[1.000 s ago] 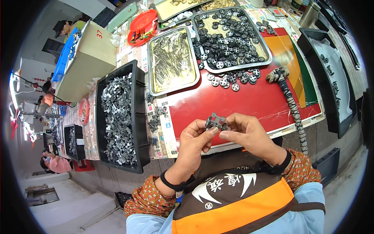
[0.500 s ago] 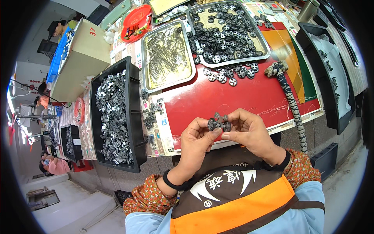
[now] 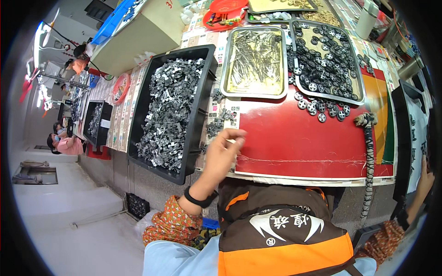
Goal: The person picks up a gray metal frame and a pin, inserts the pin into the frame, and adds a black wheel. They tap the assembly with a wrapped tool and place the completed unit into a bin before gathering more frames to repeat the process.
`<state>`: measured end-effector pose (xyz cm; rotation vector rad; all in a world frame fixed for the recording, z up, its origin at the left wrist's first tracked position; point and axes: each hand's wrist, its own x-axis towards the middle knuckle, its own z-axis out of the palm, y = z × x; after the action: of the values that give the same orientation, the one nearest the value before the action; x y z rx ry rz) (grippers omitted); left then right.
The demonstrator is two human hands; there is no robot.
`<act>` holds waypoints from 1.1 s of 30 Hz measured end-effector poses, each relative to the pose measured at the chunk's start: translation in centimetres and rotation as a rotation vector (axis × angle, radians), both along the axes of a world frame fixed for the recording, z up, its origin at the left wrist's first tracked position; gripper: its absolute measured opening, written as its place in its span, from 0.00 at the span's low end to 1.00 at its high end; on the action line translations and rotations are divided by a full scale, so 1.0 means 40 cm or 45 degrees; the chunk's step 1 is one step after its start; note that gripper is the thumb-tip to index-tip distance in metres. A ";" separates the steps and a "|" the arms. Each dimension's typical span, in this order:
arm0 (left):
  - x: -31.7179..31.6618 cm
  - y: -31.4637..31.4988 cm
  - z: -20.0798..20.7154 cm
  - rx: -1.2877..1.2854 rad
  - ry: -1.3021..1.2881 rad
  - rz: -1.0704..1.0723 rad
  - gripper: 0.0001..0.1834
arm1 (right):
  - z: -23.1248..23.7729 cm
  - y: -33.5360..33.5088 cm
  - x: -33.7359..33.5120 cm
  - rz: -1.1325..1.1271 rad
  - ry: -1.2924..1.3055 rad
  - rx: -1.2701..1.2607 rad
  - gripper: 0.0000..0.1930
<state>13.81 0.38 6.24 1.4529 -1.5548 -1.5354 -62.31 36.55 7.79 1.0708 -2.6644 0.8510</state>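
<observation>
Red mat [image 3: 294, 142] with loose black wheels [image 3: 322, 117] at its top: left hand [image 3: 222, 155] hangs over its left edge near some scattered grey plastic parts [image 3: 215, 128], thumb and index slightly apart. Right hand [image 3: 425, 179] is way over at the white-lined black bin [image 3: 401, 138] where small wheeled pieces [image 3: 413, 134] lie, but it's squashed against the fisheye rim, so can't tell if those fingers are clamped on anything.

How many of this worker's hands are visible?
2: left hand near the left edge of the red sheet, right hand at the far-right black bin, partly hidden by the picture's rim.
</observation>
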 end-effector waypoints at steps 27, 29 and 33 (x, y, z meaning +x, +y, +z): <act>0.018 -0.122 -0.062 -0.819 -0.497 0.020 0.17 | -0.157 -1.298 1.318 1.493 0.420 -0.017 0.02; 0.027 -0.112 -0.072 -0.648 -0.168 0.090 0.15 | -0.165 -1.304 1.327 1.447 0.480 0.059 0.06; 0.026 -0.087 -0.050 -0.192 0.437 0.161 0.09 | -0.172 -1.311 1.337 1.435 0.581 0.134 0.06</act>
<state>14.86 -3.11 4.23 1.1135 -1.3174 -1.4681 -8.82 -15.88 0.90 2.4673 -1.6031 0.4502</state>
